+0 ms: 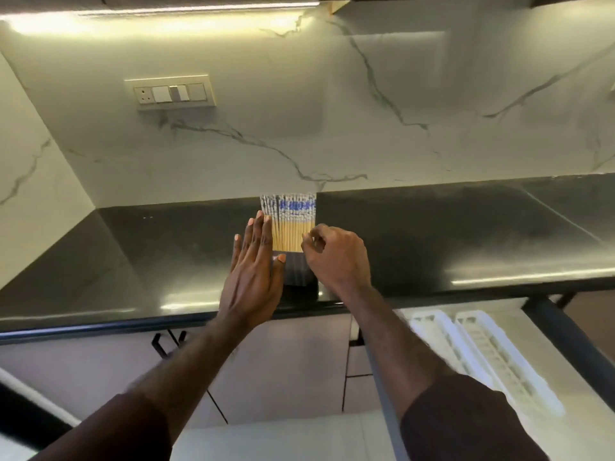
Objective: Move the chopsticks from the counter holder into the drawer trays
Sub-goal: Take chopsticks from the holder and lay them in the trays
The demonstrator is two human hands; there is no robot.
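Note:
Several wooden chopsticks with blue and grey patterned tops stand upright in a dark holder near the front edge of the black counter. My left hand is flat with fingers stretched out, resting against the left side of the bundle and holder. My right hand is at the bundle's right side, fingers curled and pinching at the outermost chopsticks; whether it grips one I cannot tell. Two white slotted drawer trays lie in the open drawer at the lower right.
The black counter runs along a marble backsplash with a switch plate on the wall. Cabinet doors with black handles are below the counter at the left. The drawer's dark frame sticks out at the right.

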